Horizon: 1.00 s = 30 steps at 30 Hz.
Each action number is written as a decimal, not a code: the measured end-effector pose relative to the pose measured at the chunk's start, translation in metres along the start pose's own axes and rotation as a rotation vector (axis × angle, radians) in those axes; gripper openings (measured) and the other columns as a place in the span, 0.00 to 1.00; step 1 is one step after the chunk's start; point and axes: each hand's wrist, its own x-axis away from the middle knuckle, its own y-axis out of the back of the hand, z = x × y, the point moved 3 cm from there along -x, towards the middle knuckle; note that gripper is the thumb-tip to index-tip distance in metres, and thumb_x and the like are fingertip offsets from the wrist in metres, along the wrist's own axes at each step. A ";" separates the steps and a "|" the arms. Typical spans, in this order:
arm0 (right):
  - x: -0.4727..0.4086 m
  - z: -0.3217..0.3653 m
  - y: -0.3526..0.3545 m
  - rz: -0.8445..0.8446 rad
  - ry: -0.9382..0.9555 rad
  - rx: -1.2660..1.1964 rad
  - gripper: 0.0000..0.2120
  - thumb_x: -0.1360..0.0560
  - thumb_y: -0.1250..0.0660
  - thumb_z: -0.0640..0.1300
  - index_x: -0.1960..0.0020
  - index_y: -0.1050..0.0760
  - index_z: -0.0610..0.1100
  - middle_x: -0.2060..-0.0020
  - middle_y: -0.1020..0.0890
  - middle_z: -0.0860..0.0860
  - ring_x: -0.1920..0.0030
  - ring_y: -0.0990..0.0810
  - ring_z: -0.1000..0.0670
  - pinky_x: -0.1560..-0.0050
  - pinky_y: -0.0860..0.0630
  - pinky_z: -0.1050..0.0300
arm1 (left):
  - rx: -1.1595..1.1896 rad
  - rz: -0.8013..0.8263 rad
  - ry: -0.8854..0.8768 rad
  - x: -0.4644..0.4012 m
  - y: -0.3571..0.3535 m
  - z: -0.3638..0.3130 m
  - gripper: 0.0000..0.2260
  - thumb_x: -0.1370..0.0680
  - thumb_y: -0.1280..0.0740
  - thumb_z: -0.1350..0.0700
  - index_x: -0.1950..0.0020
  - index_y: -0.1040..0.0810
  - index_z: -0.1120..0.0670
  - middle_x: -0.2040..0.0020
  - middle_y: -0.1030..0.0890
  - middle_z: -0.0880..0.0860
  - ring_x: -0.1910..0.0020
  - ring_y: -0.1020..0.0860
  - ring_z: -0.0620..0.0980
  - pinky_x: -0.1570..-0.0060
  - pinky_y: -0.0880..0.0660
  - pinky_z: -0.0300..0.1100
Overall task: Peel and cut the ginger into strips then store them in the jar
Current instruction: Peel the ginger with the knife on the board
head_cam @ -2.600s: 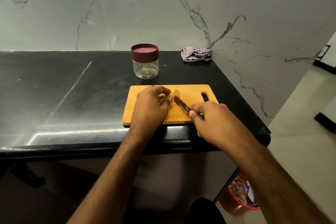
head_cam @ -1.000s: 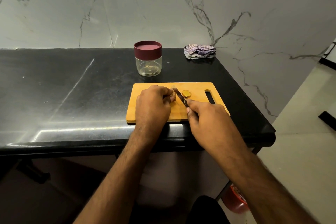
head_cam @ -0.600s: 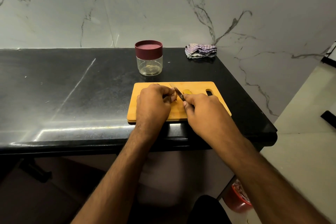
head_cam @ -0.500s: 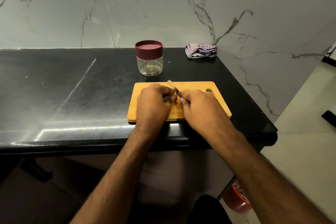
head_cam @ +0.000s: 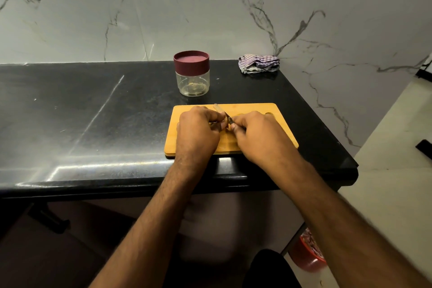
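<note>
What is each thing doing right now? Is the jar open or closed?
Jar: upright, lid on, closed, almost empty.
Cutting board: lying flat near the counter edge.
Knife: held in the right hand, blade over the board.
Ginger: mostly hidden under the left hand, so I cannot tell its state.
Cloth: crumpled at the back of the counter.

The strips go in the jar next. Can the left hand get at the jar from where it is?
Probably yes. The jar stands just beyond the cutting board, with nothing between it and the left hand, though that hand holds something, likely ginger.
</note>
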 end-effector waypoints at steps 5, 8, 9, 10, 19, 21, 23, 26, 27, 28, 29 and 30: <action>-0.006 -0.001 -0.002 0.034 0.000 0.080 0.11 0.19 0.41 0.51 0.48 0.20 0.52 0.59 0.22 0.51 0.61 0.26 0.53 0.65 0.31 0.58 | 0.019 0.005 0.026 0.001 0.001 -0.001 0.08 0.24 0.26 0.59 0.46 0.13 0.53 0.48 0.14 0.47 0.50 0.19 0.39 0.40 0.24 0.36; 0.006 -0.004 0.004 0.091 -0.008 0.110 0.12 0.18 0.42 0.51 0.40 0.22 0.52 0.56 0.22 0.51 0.56 0.24 0.52 0.62 0.29 0.60 | 0.013 0.010 0.028 0.001 0.000 0.000 0.08 0.24 0.26 0.60 0.45 0.14 0.53 0.47 0.14 0.47 0.49 0.19 0.39 0.39 0.25 0.36; 0.008 -0.006 0.005 0.101 -0.017 0.110 0.13 0.18 0.42 0.51 0.38 0.23 0.52 0.55 0.22 0.51 0.54 0.24 0.52 0.60 0.28 0.59 | 0.005 0.011 0.018 0.001 0.000 0.000 0.08 0.24 0.26 0.59 0.46 0.14 0.53 0.47 0.14 0.47 0.49 0.19 0.40 0.39 0.24 0.38; 0.007 -0.006 0.005 0.097 -0.024 0.104 0.13 0.18 0.42 0.51 0.38 0.23 0.52 0.54 0.22 0.51 0.54 0.25 0.52 0.58 0.28 0.58 | 0.002 0.010 0.010 0.000 -0.001 0.000 0.08 0.24 0.26 0.59 0.46 0.13 0.52 0.48 0.14 0.47 0.49 0.19 0.41 0.39 0.24 0.40; -0.011 -0.002 -0.005 0.079 -0.014 0.056 0.11 0.20 0.40 0.51 0.46 0.20 0.52 0.61 0.23 0.51 0.61 0.25 0.53 0.64 0.29 0.58 | 0.024 0.001 0.035 0.001 0.001 0.000 0.09 0.25 0.26 0.60 0.45 0.13 0.55 0.48 0.14 0.49 0.48 0.18 0.40 0.42 0.26 0.31; 0.000 -0.007 0.001 0.107 -0.006 0.051 0.11 0.19 0.40 0.51 0.42 0.21 0.53 0.61 0.24 0.52 0.60 0.25 0.53 0.64 0.28 0.59 | 0.012 -0.001 0.045 0.001 0.000 -0.002 0.09 0.24 0.26 0.59 0.44 0.14 0.55 0.46 0.14 0.49 0.47 0.18 0.41 0.40 0.24 0.37; 0.013 -0.013 0.005 0.146 -0.008 0.071 0.13 0.19 0.41 0.51 0.38 0.23 0.53 0.60 0.24 0.53 0.61 0.25 0.54 0.66 0.29 0.62 | 0.000 0.009 0.049 0.000 -0.001 -0.002 0.10 0.23 0.26 0.58 0.43 0.15 0.54 0.45 0.15 0.48 0.46 0.19 0.41 0.40 0.26 0.36; 0.027 -0.019 0.007 0.133 -0.030 0.047 0.14 0.19 0.41 0.52 0.35 0.25 0.55 0.53 0.21 0.52 0.57 0.23 0.54 0.59 0.25 0.59 | 0.004 0.018 0.053 -0.001 -0.001 -0.001 0.10 0.23 0.26 0.57 0.43 0.15 0.54 0.45 0.15 0.48 0.46 0.20 0.40 0.41 0.28 0.33; 0.028 -0.020 0.007 0.121 -0.034 0.041 0.15 0.19 0.41 0.52 0.34 0.25 0.55 0.52 0.21 0.52 0.56 0.23 0.54 0.57 0.24 0.59 | 0.002 0.020 0.054 -0.001 0.000 -0.001 0.10 0.23 0.26 0.57 0.42 0.15 0.54 0.44 0.15 0.47 0.46 0.20 0.40 0.41 0.29 0.33; 0.029 -0.020 0.007 0.115 -0.035 0.047 0.15 0.19 0.41 0.52 0.34 0.25 0.55 0.52 0.22 0.52 0.56 0.23 0.54 0.57 0.24 0.58 | -0.002 0.021 0.054 0.000 0.000 -0.001 0.10 0.23 0.27 0.57 0.42 0.15 0.54 0.44 0.15 0.47 0.46 0.20 0.40 0.42 0.29 0.32; 0.030 -0.019 0.007 0.117 -0.030 0.060 0.15 0.19 0.42 0.52 0.34 0.25 0.55 0.52 0.22 0.51 0.56 0.23 0.53 0.58 0.24 0.58 | -0.005 0.017 0.052 0.000 0.001 -0.001 0.10 0.23 0.27 0.56 0.42 0.15 0.54 0.44 0.15 0.48 0.46 0.20 0.40 0.42 0.29 0.32; 0.030 -0.018 0.008 0.125 -0.026 0.072 0.15 0.19 0.42 0.52 0.35 0.25 0.55 0.52 0.22 0.51 0.56 0.23 0.53 0.58 0.25 0.59 | -0.005 0.009 0.045 0.001 0.001 -0.001 0.10 0.23 0.27 0.56 0.42 0.15 0.54 0.45 0.15 0.48 0.47 0.20 0.40 0.42 0.28 0.33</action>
